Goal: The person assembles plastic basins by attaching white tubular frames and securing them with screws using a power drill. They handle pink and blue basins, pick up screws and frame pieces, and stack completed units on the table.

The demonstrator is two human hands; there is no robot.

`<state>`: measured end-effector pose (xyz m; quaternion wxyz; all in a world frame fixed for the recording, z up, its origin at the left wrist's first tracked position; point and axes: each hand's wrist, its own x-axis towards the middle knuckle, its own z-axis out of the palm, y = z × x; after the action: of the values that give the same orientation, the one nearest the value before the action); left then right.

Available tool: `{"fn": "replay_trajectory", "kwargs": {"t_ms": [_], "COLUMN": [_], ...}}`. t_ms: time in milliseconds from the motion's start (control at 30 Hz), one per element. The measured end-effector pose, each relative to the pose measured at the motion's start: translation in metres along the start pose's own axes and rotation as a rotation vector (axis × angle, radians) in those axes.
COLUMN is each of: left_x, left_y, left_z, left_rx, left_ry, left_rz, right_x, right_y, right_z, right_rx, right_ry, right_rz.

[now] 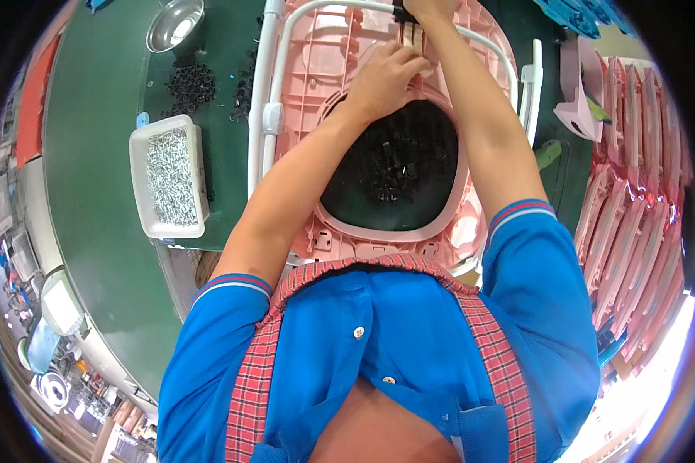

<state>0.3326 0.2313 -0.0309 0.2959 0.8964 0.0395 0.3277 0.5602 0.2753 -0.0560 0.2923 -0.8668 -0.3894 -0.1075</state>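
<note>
You seem mid-fitting, left hand (390,81) half-curled over the pink panel (324,58), right hand (431,9) by the black piece (403,11), grips unclear; align carefully

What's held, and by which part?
The left hand is at the pink panel; whether it grips anything can't be told. The right hand is at a black piece, its grip cut off by the picture edge.

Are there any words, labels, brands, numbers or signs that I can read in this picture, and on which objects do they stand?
No text can be read.
Pink plastic part: none legible.
White tray: none legible.
Blue shirt: any mark is too small to read.
Background items at far left: too small and blurred to tell.
</note>
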Motion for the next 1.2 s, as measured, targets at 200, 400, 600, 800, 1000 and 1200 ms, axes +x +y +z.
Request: {"fn": "replay_trajectory", "kwargs": {"t_ms": [200, 400, 600, 800, 1000, 1200], "left_x": [-0.002, -0.054, -0.244, -0.271, -0.27, -0.286], "left_y": [-0.007, 0.024, -0.018, -0.035, -0.04, -0.103], "left_z": [0.015, -0.111, -0.303, -0.296, -0.318, -0.334], "left_rx": [-0.043, -0.015, 0.618, 0.441, 0.182, -1.303], "left_ry": [0.084, 0.119, 0.218, 0.051, 0.361, 1.1], "left_rz": [0.009, -0.075, -1.062, -0.985, -0.95, -1.056], "right_x": [0.036, -0.079, -0.232, -0.25, -0.285, -0.287], "right_y": [0.069, 0.145, 0.257, 0.332, 0.317, 0.259], "right_z": [0.003, -0.246, -0.244, -0.209, -0.295, -0.386], "right_rx": [0.045, -0.231, -0.311, 0.017, 0.684, 0.837], "right_ry": [-0.197, 0.085, -0.551, -0.253, 0.124, 0.174], "right_rz": [-0.199, 0.034, 0.846, 0.971, 1.042, 1.022]}}
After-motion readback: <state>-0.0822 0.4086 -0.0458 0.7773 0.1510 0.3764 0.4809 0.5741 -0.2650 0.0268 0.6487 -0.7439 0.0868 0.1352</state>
